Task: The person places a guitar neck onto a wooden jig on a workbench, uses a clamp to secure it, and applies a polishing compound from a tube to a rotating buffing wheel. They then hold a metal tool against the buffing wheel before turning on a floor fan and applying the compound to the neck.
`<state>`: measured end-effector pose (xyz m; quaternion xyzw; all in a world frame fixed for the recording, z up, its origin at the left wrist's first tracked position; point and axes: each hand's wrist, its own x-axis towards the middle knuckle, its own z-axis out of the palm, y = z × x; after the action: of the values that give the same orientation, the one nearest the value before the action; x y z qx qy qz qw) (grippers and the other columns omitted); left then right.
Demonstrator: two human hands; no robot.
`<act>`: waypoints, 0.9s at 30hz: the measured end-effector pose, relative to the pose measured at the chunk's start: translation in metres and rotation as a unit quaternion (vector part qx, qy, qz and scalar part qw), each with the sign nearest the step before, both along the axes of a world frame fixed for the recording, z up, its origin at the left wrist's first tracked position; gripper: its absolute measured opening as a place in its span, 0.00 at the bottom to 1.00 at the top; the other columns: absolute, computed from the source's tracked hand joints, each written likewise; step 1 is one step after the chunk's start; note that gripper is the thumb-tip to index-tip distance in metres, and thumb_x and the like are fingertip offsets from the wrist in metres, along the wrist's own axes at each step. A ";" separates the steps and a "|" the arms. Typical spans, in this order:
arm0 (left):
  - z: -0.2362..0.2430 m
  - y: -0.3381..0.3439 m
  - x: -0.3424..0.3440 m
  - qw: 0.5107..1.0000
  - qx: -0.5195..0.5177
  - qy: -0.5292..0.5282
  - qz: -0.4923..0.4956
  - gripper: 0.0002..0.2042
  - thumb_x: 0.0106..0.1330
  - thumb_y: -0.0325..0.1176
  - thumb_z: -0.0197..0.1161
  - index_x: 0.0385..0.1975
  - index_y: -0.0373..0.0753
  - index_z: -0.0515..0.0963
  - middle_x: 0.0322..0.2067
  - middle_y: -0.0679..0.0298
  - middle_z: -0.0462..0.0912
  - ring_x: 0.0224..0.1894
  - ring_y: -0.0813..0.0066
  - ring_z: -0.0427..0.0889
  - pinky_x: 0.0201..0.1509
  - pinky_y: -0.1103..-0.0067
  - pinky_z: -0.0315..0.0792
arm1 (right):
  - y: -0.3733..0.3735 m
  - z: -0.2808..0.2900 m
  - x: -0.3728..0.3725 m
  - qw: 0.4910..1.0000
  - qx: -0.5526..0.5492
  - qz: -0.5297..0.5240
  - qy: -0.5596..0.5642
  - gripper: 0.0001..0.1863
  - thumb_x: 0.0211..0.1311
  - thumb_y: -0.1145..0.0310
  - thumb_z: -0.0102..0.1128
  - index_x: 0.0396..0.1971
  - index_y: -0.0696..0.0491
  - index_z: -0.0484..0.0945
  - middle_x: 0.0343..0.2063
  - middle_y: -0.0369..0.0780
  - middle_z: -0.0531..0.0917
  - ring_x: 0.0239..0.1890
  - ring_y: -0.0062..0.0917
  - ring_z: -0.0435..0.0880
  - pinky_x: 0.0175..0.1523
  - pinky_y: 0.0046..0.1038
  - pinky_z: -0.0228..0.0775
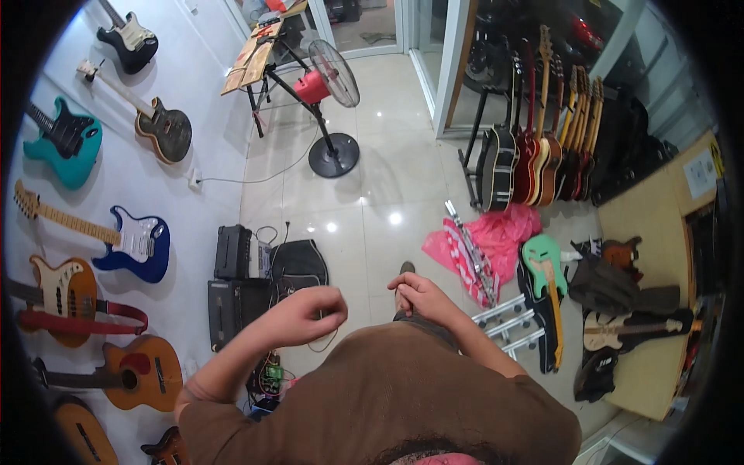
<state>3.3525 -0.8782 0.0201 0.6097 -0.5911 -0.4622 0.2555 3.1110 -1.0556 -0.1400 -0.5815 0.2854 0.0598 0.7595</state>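
In front of my body, my left hand (319,314) hangs in the air with its fingers curled in toward the thumb. No object shows in it. My right hand (422,296) is held a little to the right, its fingers loosely bent and nothing visible in their grasp. The two hands are apart. Below and beyond the left hand lies a black padded bag (301,265) on the floor. Past my right hand, silver metal bars (508,324) lie beside a mint-green electric guitar (545,267) resting on a black case. My shoe (407,268) shows just beyond the right hand.
Black amplifiers (234,252) stand at left, below a wall hung with guitars such as a blue one (143,244). A pedestal fan (329,85) stands ahead, its cord crossing the tiles. Pink plastic (511,232) lies right, near a rack of guitars (535,159).
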 end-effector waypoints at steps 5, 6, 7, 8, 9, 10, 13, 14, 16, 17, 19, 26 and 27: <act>-0.059 -0.126 0.044 0.937 -0.067 -0.334 -0.076 0.08 0.71 0.33 0.66 0.45 0.37 0.82 0.41 0.57 0.86 0.45 0.55 0.85 0.50 0.66 0.78 | -0.144 0.019 0.078 0.996 -0.043 -0.057 -0.059 0.15 0.81 0.70 0.48 0.58 0.59 0.77 0.35 0.37 0.82 0.32 0.18 0.80 0.42 0.25 0.76; -0.064 -0.147 0.054 0.966 -0.014 -0.257 -0.012 0.10 0.72 0.35 0.66 0.46 0.37 0.83 0.42 0.56 0.85 0.47 0.54 0.85 0.51 0.65 0.78 | -0.171 0.019 0.095 0.993 -0.073 -0.059 -0.076 0.15 0.78 0.70 0.49 0.56 0.59 0.79 0.35 0.38 0.82 0.28 0.20 0.78 0.40 0.26 0.77; -0.067 -0.168 0.065 0.982 0.039 -0.176 0.050 0.11 0.73 0.36 0.66 0.48 0.37 0.83 0.44 0.54 0.85 0.49 0.53 0.85 0.53 0.64 0.79 | -0.202 0.025 0.109 0.993 -0.078 -0.052 -0.073 0.15 0.78 0.70 0.49 0.56 0.59 0.79 0.35 0.38 0.82 0.28 0.20 0.78 0.40 0.26 0.77; -0.066 -0.188 0.077 0.984 0.064 -0.145 0.083 0.12 0.74 0.37 0.65 0.50 0.38 0.83 0.44 0.54 0.86 0.51 0.53 0.85 0.57 0.63 0.79 | -0.232 0.035 0.126 0.996 -0.077 -0.026 -0.047 0.15 0.78 0.71 0.49 0.55 0.59 0.79 0.35 0.38 0.82 0.29 0.20 0.78 0.40 0.26 0.77; -0.073 -0.207 0.091 0.983 0.066 -0.140 0.098 0.12 0.74 0.37 0.65 0.50 0.38 0.83 0.44 0.54 0.86 0.51 0.53 0.85 0.57 0.63 0.79 | -0.261 0.039 0.141 0.997 -0.077 -0.003 -0.022 0.14 0.77 0.72 0.50 0.55 0.59 0.79 0.35 0.38 0.82 0.30 0.20 0.79 0.40 0.25 0.77; -0.091 -0.224 0.109 0.979 0.089 -0.160 0.089 0.13 0.74 0.38 0.64 0.51 0.39 0.83 0.45 0.54 0.86 0.51 0.53 0.85 0.57 0.62 0.79 | -0.287 0.030 0.153 0.998 -0.057 0.000 -0.028 0.14 0.77 0.73 0.50 0.55 0.60 0.79 0.36 0.39 0.83 0.30 0.20 0.79 0.41 0.25 0.77; -0.147 -0.282 0.167 0.966 0.141 -0.202 0.078 0.15 0.74 0.41 0.64 0.53 0.40 0.83 0.48 0.54 0.87 0.53 0.53 0.85 0.58 0.61 0.80 | -0.355 -0.003 0.188 0.994 -0.063 -0.061 -0.065 0.14 0.77 0.74 0.49 0.55 0.60 0.79 0.37 0.40 0.83 0.31 0.20 0.80 0.41 0.25 0.76; -0.164 -0.297 0.187 0.947 0.192 -0.255 0.039 0.16 0.72 0.41 0.65 0.53 0.41 0.83 0.49 0.53 0.87 0.54 0.52 0.85 0.58 0.60 0.80 | -0.376 -0.015 0.201 0.993 -0.071 -0.065 -0.062 0.14 0.77 0.73 0.49 0.55 0.60 0.79 0.38 0.40 0.84 0.34 0.20 0.81 0.44 0.25 0.77; -0.202 -0.324 0.227 0.907 0.257 -0.332 -0.026 0.17 0.70 0.41 0.67 0.54 0.42 0.84 0.52 0.51 0.87 0.56 0.49 0.86 0.58 0.57 0.81 | -0.410 -0.026 0.226 0.994 -0.080 -0.062 -0.033 0.15 0.77 0.73 0.50 0.56 0.60 0.79 0.38 0.39 0.84 0.36 0.20 0.82 0.46 0.25 0.78; -0.221 -0.345 0.246 0.905 0.262 -0.336 -0.011 0.16 0.70 0.41 0.67 0.53 0.42 0.84 0.52 0.52 0.87 0.56 0.49 0.86 0.58 0.56 0.81 | -0.428 -0.027 0.236 0.992 -0.103 -0.066 0.001 0.15 0.77 0.73 0.50 0.56 0.60 0.79 0.38 0.39 0.84 0.37 0.20 0.83 0.49 0.25 0.78; -0.229 -0.393 0.276 0.918 0.252 -0.305 0.038 0.16 0.71 0.42 0.66 0.53 0.41 0.84 0.51 0.51 0.87 0.56 0.49 0.85 0.59 0.57 0.80 | -0.462 -0.020 0.248 0.993 -0.104 -0.046 0.012 0.15 0.77 0.72 0.51 0.57 0.60 0.79 0.40 0.39 0.84 0.39 0.21 0.83 0.51 0.26 0.78; -0.213 -0.490 0.361 0.942 0.071 -0.196 0.264 0.12 0.71 0.39 0.65 0.47 0.38 0.81 0.44 0.51 0.86 0.50 0.48 0.85 0.56 0.59 0.79 | -0.562 -0.034 0.315 0.998 -0.047 -0.012 0.039 0.14 0.80 0.71 0.51 0.57 0.61 0.78 0.37 0.38 0.83 0.39 0.23 0.83 0.51 0.28 0.78; -0.209 -0.491 0.372 0.930 0.053 -0.216 0.293 0.12 0.72 0.39 0.65 0.47 0.38 0.81 0.44 0.51 0.86 0.49 0.48 0.85 0.55 0.59 0.79 | -0.575 -0.044 0.329 0.998 -0.043 0.015 0.033 0.14 0.80 0.71 0.51 0.57 0.61 0.78 0.37 0.38 0.83 0.39 0.23 0.83 0.51 0.28 0.78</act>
<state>3.7249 -1.3687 -0.1892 0.8534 -0.4017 -0.2548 0.2131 3.4404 -1.6307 -0.1839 -0.6154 0.3040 0.0785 0.7229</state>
